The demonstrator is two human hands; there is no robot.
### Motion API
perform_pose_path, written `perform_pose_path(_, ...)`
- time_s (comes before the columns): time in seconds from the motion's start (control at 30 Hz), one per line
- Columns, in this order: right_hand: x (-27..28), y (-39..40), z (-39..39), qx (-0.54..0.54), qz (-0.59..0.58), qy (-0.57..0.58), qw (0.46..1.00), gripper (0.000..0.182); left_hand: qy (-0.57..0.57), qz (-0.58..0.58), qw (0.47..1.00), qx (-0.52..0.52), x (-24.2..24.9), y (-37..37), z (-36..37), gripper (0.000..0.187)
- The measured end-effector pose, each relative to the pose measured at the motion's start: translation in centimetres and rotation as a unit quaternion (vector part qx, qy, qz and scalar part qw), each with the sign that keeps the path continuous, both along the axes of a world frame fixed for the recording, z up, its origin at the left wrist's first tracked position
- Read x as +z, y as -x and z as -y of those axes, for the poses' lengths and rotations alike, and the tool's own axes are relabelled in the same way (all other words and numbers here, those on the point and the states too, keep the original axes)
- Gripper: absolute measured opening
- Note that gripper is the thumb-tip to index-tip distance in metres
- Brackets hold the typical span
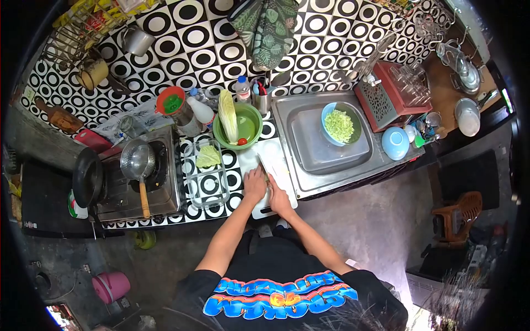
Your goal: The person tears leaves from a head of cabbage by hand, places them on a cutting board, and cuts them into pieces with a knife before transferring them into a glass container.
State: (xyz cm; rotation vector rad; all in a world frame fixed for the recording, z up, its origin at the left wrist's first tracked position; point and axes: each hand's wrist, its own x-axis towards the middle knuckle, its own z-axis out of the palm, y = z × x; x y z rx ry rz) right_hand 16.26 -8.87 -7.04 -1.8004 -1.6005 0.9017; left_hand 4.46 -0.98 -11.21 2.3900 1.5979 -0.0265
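Grasping the knife (265,164) over the white cutting board (284,171) with the right hand (279,198), resting the left hand (255,186) beside it, grip unclear, and probably handling something light, stiff, best taken by its hidden handle.

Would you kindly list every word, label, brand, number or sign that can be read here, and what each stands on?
No text is clear enough to quote.
Large coloured lettering on the black shirt: upside down and distorted, not readable with certainty.
Yellow packets at upper left: any print is too small and blurred.
White bottle beside the green basin: any label is too small to read.
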Motion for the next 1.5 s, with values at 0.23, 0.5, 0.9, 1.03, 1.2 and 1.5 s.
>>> perform_pose_path(0.23,-0.2,-1.4,3.9,0.018,0.003,-0.011,1.000,0.062,0.014,0.009,1.000,0.012,0.8,-0.2,-0.2,0.063)
perform_pose_path(0.5,-0.2,-0.6,0.6,-0.020,0.008,-0.009,1.000,0.058,0.008,0.018,1.000,0.005,0.1,0.1,0.1,0.066)
perform_pose_path(0.9,-1.6,-0.8,4.2,-0.019,0.028,0.045,0.998,0.042,0.022,0.000,1.000,0.003,0.5,-0.1,-0.2,0.060)
perform_pose_path(1.03,-1.1,-0.5,2.6,-0.030,0.020,0.036,0.999,0.026,-0.007,0.023,1.000,0.009,-0.3,-0.1,0.1,0.056)
perform_pose_path(1.2,-1.8,0.0,0.1,-0.023,0.038,0.042,0.998,0.021,0.028,-0.002,1.000,0.008,-0.2,0.0,0.0,0.055)
perform_pose_path(1.5,-0.9,-2.3,5.5,0.002,0.061,0.058,0.996,0.020,0.011,0.011,1.000,0.017,-0.4,-0.2,-0.3,0.053)
